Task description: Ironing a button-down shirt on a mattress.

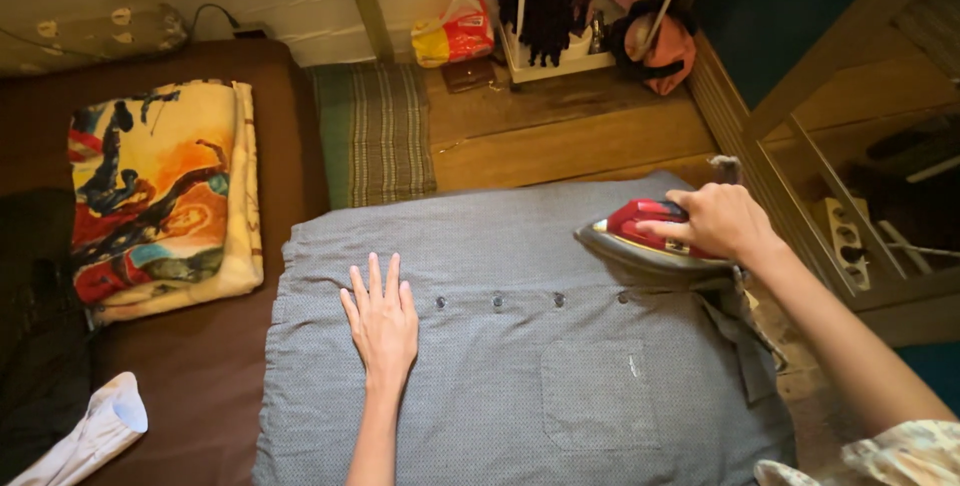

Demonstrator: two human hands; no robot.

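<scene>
Right hand gripping iron near shirt edge, left hand flat, fingers spread

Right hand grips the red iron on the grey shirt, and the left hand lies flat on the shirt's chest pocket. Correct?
Not quite. In the head view the left hand lies flat left of the button row, not on the chest pocket. The right hand does grip the red iron on the grey shirt.

Brown bed under grey shirt

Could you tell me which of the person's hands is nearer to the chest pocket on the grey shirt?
Left. The left hand lies flat on the grey shirt, just left of the chest pocket. The right hand grips the red iron farther off, above the pocket near the collar.
</scene>
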